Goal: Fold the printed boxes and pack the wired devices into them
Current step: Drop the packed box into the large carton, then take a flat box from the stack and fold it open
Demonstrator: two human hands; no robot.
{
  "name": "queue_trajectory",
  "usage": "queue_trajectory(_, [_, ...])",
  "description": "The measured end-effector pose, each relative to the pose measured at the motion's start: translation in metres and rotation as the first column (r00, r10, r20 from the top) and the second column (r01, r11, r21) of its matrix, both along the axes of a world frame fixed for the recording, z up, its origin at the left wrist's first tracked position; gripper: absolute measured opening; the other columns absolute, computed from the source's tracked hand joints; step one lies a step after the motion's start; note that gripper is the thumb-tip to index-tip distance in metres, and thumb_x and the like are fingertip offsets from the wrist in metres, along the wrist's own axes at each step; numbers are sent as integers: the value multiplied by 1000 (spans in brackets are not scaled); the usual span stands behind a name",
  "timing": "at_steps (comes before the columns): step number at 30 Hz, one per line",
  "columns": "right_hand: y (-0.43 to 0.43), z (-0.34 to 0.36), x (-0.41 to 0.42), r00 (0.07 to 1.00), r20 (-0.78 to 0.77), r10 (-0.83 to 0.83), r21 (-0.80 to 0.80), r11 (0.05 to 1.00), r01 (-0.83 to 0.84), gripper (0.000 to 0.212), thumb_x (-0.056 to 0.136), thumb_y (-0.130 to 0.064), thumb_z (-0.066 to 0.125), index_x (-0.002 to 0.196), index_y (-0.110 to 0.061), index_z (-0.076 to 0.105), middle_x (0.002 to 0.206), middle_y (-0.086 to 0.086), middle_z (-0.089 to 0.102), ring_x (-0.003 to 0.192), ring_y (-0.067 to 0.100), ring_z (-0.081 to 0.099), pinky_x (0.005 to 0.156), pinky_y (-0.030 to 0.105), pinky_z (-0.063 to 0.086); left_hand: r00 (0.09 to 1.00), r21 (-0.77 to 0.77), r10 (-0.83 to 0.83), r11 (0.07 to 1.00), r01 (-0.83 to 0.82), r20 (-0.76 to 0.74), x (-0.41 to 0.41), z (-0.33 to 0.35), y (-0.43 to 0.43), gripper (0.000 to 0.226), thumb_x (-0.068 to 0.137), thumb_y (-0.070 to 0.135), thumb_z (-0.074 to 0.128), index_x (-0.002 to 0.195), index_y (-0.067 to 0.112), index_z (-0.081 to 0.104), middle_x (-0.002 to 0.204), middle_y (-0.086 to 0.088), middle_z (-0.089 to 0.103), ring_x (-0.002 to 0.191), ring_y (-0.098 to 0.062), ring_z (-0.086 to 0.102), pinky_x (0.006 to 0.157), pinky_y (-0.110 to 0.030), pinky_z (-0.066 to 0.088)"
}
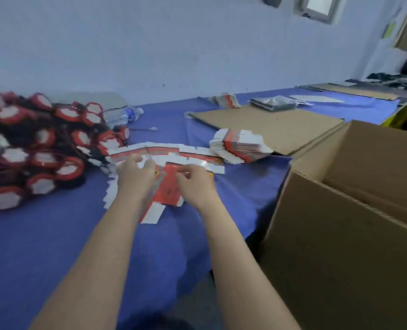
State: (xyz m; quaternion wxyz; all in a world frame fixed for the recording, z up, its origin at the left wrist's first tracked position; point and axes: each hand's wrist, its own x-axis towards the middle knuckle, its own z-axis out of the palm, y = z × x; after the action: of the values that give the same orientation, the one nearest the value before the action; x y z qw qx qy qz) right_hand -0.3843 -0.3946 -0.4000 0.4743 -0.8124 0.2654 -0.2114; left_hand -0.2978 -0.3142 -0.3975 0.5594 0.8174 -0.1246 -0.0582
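Printed box blank (168, 194): red-and-white die-cut card, lying partly flat on the blue tablecloth (55, 234) in front of the person, between both hands, with a white tab pointing toward the camera.

Handling, as judged: very light and thin; stiff only across its panels and giving readily at the scored creases. The glossy face is likely a little slippery, and the tabs are prone to bending or tearing if pulled. Best taken at a panel edge beside a crease, thumb under and fingers over.

Grip: left hand (135, 179) lies over the blank's left side with fingers bent round its edge; blur hides the exact contact. Right hand (195, 184) pinches the upper edge of the red panel, fingertips drawn close together.

Stock nearby: fanned row of flat blanks (173, 154) just beyond the hands; stack of blanks (240, 146) further right; pile of wired devices (38, 148) at left, apart from both hands; open carton (340, 222) at right.
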Motion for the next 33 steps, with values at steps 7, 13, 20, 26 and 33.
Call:
queue_trajectory(7, [21, -44, 56, 954, -292, -69, -272, 962, -13, 55, 87, -29, 59, 138, -19, 40, 151, 11, 25, 127, 34, 43, 101, 41, 40, 998, 431, -61, 900, 63, -19, 40, -52, 55, 53, 85, 35, 59, 134, 22, 44, 133, -10, 53, 122, -36, 49, 101, -45, 43])
queue_trajectory(13, [6, -40, 67, 928, -358, -99, -357, 933, -38, 66, 78, -44, 68, 133, -19, 40, 136, 12, 39, 120, 32, 49, 93, 37, 43, 999, 365, 21, 930, -36, 46, 52, -51, 70, 46, 86, 25, 66, 122, 11, 42, 125, -12, 51, 108, -31, 56, 75, -32, 43])
queue_trajectory(20, [0, -17, 70, 929, -370, -23, -318, 943, -103, 31, 84, -41, 69, 101, -17, 59, 98, 2, 64, 89, 20, 59, 74, 31, 47, 990, 146, 141, 979, -144, 26, 65, -40, 98, 35, 88, 28, 67, 112, 9, 50, 102, -5, 56, 92, -30, 63, 81, -42, 53])
queue_trajectory(26, [45, 12, 95, 961, 169, 220, -233, 956, -178, 21, 100, -27, 48, 79, -23, 52, 76, -10, 56, 68, 3, 50, 55, 8, 37, 960, -429, 215, 861, -272, -177, 79, -14, 142, 24, 93, 39, 60, 94, 16, 64, 98, -4, 70, 89, -20, 67, 80, -40, 55])
queue_trajectory(33, [121, -15, 152, 913, 120, 391, -137, 917, -375, 32, 94, -1, 37, 118, -16, 49, 90, -4, 59, 78, 12, 55, 62, 20, 45, 920, -427, 367, 816, -390, -139, 91, -25, 190, 28, 104, 34, 36, 123, 18, 48, 116, -1, 61, 102, -17, 59, 84, -34, 48])
